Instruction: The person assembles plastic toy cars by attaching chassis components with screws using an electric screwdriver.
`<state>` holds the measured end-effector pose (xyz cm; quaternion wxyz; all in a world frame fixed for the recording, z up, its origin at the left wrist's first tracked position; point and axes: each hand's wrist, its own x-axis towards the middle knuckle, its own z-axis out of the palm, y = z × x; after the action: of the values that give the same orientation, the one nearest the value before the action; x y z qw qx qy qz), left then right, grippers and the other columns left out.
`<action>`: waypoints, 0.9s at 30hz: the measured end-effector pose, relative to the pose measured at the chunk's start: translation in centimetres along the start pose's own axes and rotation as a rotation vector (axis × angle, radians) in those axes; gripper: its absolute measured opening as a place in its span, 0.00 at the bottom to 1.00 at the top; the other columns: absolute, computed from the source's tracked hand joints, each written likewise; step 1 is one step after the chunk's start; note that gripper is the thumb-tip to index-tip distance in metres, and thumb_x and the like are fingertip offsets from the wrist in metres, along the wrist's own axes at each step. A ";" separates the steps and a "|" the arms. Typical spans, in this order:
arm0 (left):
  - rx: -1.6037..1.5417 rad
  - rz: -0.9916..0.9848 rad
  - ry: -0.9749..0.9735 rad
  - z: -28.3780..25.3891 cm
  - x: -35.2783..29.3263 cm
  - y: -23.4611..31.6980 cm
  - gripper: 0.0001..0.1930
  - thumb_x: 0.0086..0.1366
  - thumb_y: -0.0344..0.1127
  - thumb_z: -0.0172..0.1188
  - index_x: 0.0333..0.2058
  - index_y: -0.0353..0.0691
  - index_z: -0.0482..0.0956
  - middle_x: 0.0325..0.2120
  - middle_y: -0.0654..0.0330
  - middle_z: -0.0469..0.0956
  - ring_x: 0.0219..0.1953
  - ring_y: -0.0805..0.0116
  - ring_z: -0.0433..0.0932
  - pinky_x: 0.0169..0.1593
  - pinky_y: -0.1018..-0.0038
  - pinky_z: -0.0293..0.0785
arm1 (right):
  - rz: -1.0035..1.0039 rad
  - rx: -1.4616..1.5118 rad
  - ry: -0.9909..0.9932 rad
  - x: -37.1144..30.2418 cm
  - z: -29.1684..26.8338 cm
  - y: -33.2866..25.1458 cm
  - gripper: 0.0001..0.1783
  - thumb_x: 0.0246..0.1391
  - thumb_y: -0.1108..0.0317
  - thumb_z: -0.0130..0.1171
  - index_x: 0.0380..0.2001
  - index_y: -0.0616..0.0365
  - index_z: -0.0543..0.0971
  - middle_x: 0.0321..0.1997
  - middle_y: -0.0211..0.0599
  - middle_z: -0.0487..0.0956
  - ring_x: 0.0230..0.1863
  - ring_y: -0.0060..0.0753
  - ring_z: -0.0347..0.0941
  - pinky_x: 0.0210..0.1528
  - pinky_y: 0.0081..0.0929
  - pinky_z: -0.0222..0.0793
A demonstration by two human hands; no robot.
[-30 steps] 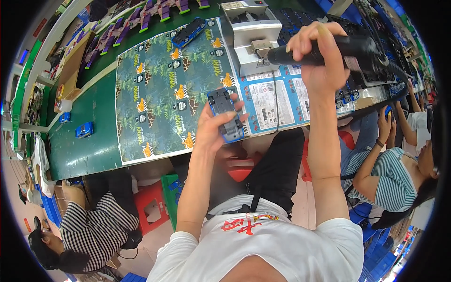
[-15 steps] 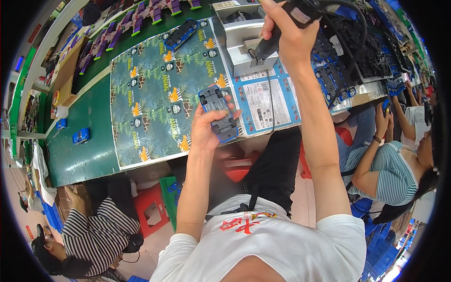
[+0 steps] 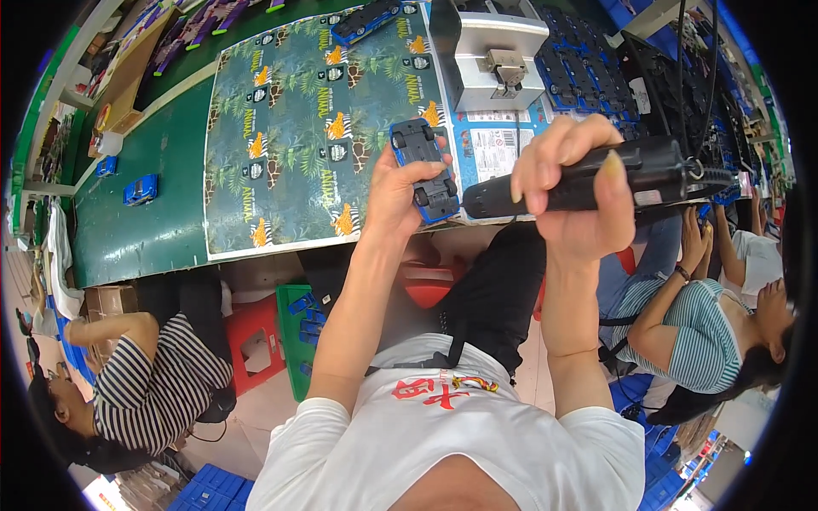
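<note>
My left hand is closed around a blue toy car, its black underside turned up and the thumb across it. In my right hand is a black electric screwdriver, lying nearly level with its nose pointing left. That nose meets or nearly meets the near end of the car; I cannot tell if the tip touches. Beyond my right hand stands a silver metal box with a small block on its front. Under the car lies an animal-print sheet on the green table.
Another blue car rests at the sheet's far edge, and a small one sits to the left. Several dark car bases fill the far right. Co-workers sit on both sides, beside a red stool and a green crate.
My right hand has brought the screwdriver from the metal box down to the car, tilting it level. My view has shifted a little; the left hand still holds the car.
</note>
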<state>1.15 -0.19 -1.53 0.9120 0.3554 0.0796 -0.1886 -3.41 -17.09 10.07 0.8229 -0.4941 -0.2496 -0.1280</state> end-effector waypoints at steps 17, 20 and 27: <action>-0.019 -0.065 0.018 -0.1 0.4 0.8 0.39 0.46 0.15 0.57 0.61 0.41 0.66 0.44 0.55 0.77 0.44 0.59 0.79 0.46 0.63 0.78 | 0.167 -0.023 -0.102 0.2 1.4 2.2 0.16 0.45 0.65 0.69 0.25 0.63 0.72 0.20 0.39 0.74 0.18 0.29 0.71 0.23 0.26 0.71; -0.043 -0.106 0.027 0.3 0.4 0.2 0.40 0.46 0.15 0.56 0.62 0.42 0.65 0.45 0.55 0.76 0.43 0.59 0.78 0.44 0.63 0.78 | 0.139 -0.027 -0.074 -0.1 0.9 2.1 0.16 0.42 0.67 0.70 0.22 0.63 0.72 0.17 0.38 0.73 0.16 0.29 0.70 0.21 0.26 0.71; -0.019 -0.118 0.031 0.5 -0.6 0.8 0.38 0.48 0.16 0.55 0.62 0.42 0.66 0.45 0.55 0.76 0.41 0.62 0.78 0.45 0.65 0.77 | 0.128 0.043 -0.086 0.0 1.5 1.9 0.15 0.43 0.69 0.69 0.21 0.65 0.72 0.17 0.40 0.73 0.15 0.29 0.69 0.20 0.26 0.70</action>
<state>0.96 0.20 -0.48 0.9014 0.3443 0.1160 -0.2357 -2.96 -14.88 9.18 0.8284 -0.4961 -0.2556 -0.0484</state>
